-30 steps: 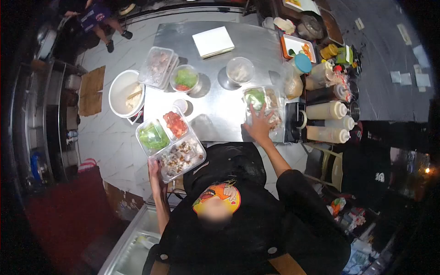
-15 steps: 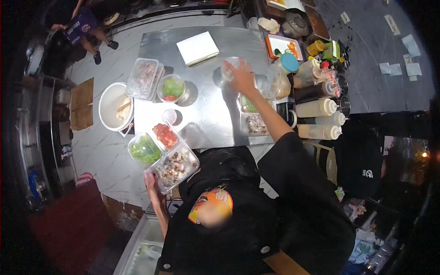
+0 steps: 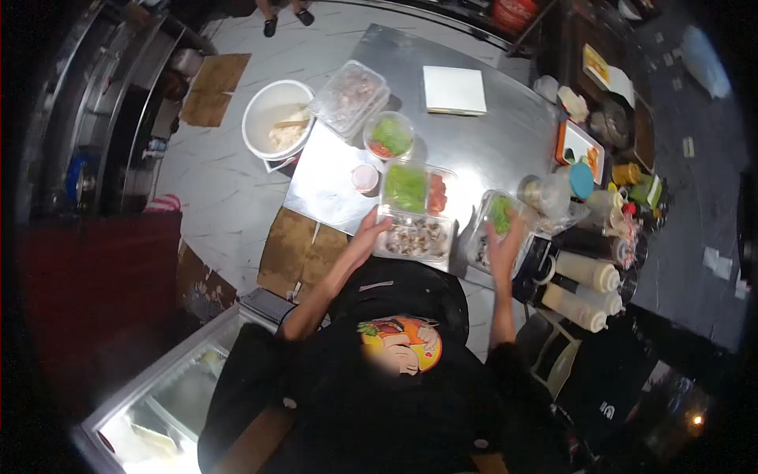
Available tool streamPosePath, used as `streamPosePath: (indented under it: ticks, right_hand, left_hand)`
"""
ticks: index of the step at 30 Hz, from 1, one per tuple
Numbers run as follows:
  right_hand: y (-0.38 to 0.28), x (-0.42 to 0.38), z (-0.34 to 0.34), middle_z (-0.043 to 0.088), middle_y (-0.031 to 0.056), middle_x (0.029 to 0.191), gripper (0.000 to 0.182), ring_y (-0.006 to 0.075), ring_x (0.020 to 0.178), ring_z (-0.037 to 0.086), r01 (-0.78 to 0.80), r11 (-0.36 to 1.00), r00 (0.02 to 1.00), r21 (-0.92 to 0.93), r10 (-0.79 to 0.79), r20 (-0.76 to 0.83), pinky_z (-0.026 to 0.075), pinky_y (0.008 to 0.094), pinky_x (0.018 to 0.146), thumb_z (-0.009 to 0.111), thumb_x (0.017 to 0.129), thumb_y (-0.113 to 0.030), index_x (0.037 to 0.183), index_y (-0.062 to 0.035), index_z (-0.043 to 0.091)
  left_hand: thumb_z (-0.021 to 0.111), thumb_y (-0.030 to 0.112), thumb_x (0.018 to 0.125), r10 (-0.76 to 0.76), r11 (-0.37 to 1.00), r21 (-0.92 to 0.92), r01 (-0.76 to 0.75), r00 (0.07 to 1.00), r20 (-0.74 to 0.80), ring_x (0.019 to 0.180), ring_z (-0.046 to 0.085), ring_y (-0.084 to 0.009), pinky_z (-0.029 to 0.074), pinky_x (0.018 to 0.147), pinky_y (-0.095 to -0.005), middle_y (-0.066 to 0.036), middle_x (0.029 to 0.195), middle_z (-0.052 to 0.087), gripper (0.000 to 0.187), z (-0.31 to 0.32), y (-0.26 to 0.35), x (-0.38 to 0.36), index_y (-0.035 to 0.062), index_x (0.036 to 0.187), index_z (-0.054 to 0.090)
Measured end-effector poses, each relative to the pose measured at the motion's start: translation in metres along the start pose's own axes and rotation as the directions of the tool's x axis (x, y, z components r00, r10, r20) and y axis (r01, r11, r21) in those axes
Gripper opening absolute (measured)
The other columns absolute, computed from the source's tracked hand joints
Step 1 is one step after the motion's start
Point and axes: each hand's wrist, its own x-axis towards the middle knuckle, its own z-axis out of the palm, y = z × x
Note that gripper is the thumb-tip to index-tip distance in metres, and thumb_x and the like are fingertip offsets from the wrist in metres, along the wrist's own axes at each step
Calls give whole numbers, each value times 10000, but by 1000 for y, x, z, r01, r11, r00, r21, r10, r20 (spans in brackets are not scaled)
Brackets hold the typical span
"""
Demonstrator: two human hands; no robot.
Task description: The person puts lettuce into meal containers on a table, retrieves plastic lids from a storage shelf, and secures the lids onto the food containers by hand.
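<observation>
A clear compartment container [image 3: 427, 175] rests at the table's near edge, with lettuce, red chopped food and brownish-white pieces in its sections. My left hand [image 3: 366, 238] grips its left side, fingers at the rim. To the right is a second clear container [image 3: 478, 224] of the same sort, holding lettuce and dark-and-white pieces. My right hand [image 3: 505, 246] is on this one, thumb and fingers around its near right part; its fingertips are partly hard to make out. A small pink-white cup [image 3: 365, 178] and a round tub of lettuce and red food [image 3: 389, 134] stand beyond my left hand.
A lidded clear box [image 3: 349, 96] and a white bucket [image 3: 257, 118] are at the left. A white pad [image 3: 454, 90] lies farther back. Squeeze bottles [image 3: 587, 271] and a blue-lidded jar [image 3: 581, 182] crowd the right side. Another person's feet [image 3: 271, 28] show beyond the table.
The compartment container has come from a tilted hold to the table edge, my left hand still on it. My right hand has left the small clear cup and come back to the second container.
</observation>
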Motion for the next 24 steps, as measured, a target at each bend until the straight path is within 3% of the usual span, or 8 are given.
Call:
streamPosePath:
  ticks: [3,7,8,11,12,15,18,24]
  right_hand:
    - [-10,-58,41,549,181,1324,519,300,1223,522,-339,879,938,335,289,192,394,413,1036,665,872,-106,1351,-6,492]
    - [-21,-73,52,548,184,1319,505,295,1227,520,-255,953,957,163,224,185,387,406,1043,650,883,-120,1352,-22,493]
    - [-20,-68,51,545,186,1320,503,300,1227,519,-197,970,973,145,176,147,384,406,1045,650,884,-125,1351,-24,494]
    - [-49,-37,48,546,193,1308,485,313,1236,510,-146,980,984,138,130,119,372,403,1054,648,881,-131,1331,-21,505]
    - [-66,-23,48,548,192,1304,479,313,1236,509,-137,980,983,143,117,139,371,400,1056,647,881,-129,1326,-20,508]
    - [-75,17,87,559,200,1268,500,343,1234,505,67,981,974,180,-103,203,377,402,1053,682,825,-98,1296,-26,528]
    - [-142,65,126,435,220,1382,694,379,1287,428,329,942,889,-66,-285,358,403,424,1041,750,742,-115,1376,-103,467]
    - [-195,143,204,273,241,1472,1128,516,1288,341,502,764,742,-405,-140,655,490,551,911,871,512,-218,1474,-260,285]
  left_hand:
    - [560,192,986,-107,994,-23,105,993,-57,1238,464,-150,345,1067,-312,-57,1359,508,521,19,14,1,59,1451,366]
    - [572,206,979,-86,991,-96,89,995,41,1198,489,-156,386,1016,-311,-55,1324,526,504,1,-45,47,57,1425,391]
    - [623,248,945,-5,983,182,16,998,-59,1191,498,-183,393,1009,-320,-88,1290,542,573,4,-44,49,60,1426,375]
    - [681,282,898,144,903,429,-40,966,-213,1194,506,-218,392,1011,-330,-132,1249,562,636,11,-24,39,57,1407,373]
    - [713,286,868,372,765,618,-179,907,-199,1154,546,-246,422,983,-347,-167,1214,572,690,-3,-42,43,56,1407,348]
    - [703,238,867,301,894,391,-220,940,-161,1087,588,-233,463,920,-341,-143,1196,594,578,-29,-29,17,37,1341,442]
    - [671,151,887,251,896,406,-177,959,-135,1034,578,-149,470,879,-301,-68,1107,618,389,-62,-26,-4,41,1240,552]
    - [634,141,901,219,968,165,-189,958,-187,873,590,-103,466,786,-258,-23,948,651,264,-106,-37,-35,30,1141,614]
